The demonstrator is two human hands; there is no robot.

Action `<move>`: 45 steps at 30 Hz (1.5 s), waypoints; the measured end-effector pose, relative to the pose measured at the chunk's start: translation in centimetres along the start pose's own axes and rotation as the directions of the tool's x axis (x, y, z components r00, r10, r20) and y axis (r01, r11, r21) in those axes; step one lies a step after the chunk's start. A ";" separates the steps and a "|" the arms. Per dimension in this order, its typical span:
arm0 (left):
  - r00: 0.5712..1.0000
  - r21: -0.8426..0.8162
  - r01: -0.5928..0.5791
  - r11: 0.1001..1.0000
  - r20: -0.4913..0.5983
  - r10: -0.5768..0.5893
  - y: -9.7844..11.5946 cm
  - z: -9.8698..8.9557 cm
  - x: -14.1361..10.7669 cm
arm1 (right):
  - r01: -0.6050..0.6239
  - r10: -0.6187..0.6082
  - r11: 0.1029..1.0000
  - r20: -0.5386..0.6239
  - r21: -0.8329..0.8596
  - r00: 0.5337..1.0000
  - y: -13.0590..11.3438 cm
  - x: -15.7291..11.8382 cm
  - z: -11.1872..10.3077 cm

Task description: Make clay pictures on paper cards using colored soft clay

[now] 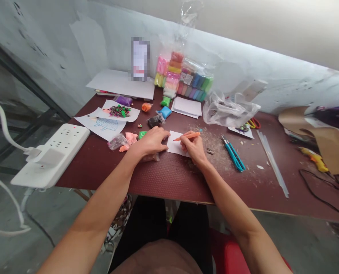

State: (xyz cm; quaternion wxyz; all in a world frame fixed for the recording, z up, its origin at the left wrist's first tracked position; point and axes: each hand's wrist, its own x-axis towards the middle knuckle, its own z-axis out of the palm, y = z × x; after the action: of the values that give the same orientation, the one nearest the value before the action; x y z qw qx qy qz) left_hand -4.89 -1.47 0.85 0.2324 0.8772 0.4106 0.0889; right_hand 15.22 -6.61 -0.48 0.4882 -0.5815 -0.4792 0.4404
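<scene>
So, person's seated at a dark maroon board (169, 182) w/ a fine pebbly texture, and the small white paper card (176, 144) sits right in front of them, b/w both hands. L hand (151, 141) lies fairly flat, relaxed, no clench, fingertips (165, 134) at the card's left edge, nothing grasped as far as I can see. R hand (192, 147) is pinching a slim orange pen (188, 136), tip down near the middle of the card. Board's front edge runs a short way below the hands. Left of the L hand there are soft lumps of pink clay (131, 137) and green clay (142, 134), plus a crinkly clear bag (117, 142). Right of the R hand, gritty crumbs and shavings (215, 156) fill the gap up to teal-handled snips (234, 154), w/ long clear plastic strips (272, 161) further over. Stacked bags of colored clay (181, 72) lean on the wall at the back, well apart from the hands.
</scene>
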 end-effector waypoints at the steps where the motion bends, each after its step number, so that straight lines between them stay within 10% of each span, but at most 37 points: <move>1: 1.000 0.006 -0.005 1.000 0.005 0.005 -0.1 0.0 0.1 | 0.004 -0.004 1.000 0.010 -0.009 1.000 0.0 0.1 0.0; 45: 0.999 0.011 0.036 0.999 0.027 -0.036 0.5 0.1 0.3 | 0.108 -0.089 0.982 0.127 -0.157 0.988 0.7 1.4 -0.6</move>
State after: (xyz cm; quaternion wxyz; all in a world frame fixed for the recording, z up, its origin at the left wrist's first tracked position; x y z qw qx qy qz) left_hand -4.36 -1.53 1.02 0.2348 0.8721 0.4236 0.0706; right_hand 16.15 -5.35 -1.13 0.4303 -0.5677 -0.5705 0.4088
